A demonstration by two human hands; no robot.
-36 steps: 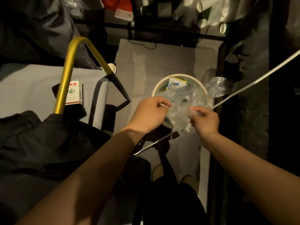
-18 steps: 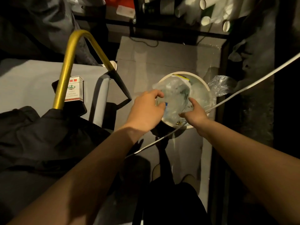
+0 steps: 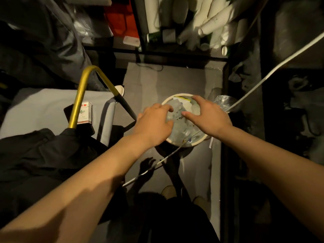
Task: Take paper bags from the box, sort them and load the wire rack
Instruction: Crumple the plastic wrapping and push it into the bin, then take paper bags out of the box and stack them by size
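A round white bin (image 3: 188, 145) stands on the grey floor, holding crumpled clear plastic (image 3: 178, 126) and a bit of yellow-edged paper (image 3: 182, 99). My left hand (image 3: 154, 122) rests on the plastic at the bin's left rim, its fingers curled into it. Spread flat, my right hand (image 3: 208, 116) presses down on the plastic from the right side. No paper bags or box show. A dark rack (image 3: 175, 51) at the top holds stacked white paper cups (image 3: 210, 23).
A gold-framed chair (image 3: 82, 95) with a grey seat, a small carton (image 3: 85, 113) and a black jacket (image 3: 35, 155) is at left. A white cable (image 3: 273, 71) runs diagonally across the bin. Another clear plastic wad (image 3: 224, 102) lies right of the bin. My shoes (image 3: 169, 192) are below.
Both hands carried the clear plastic from above the bin down into it. My right hand let go of its pinch and spread flat on top.
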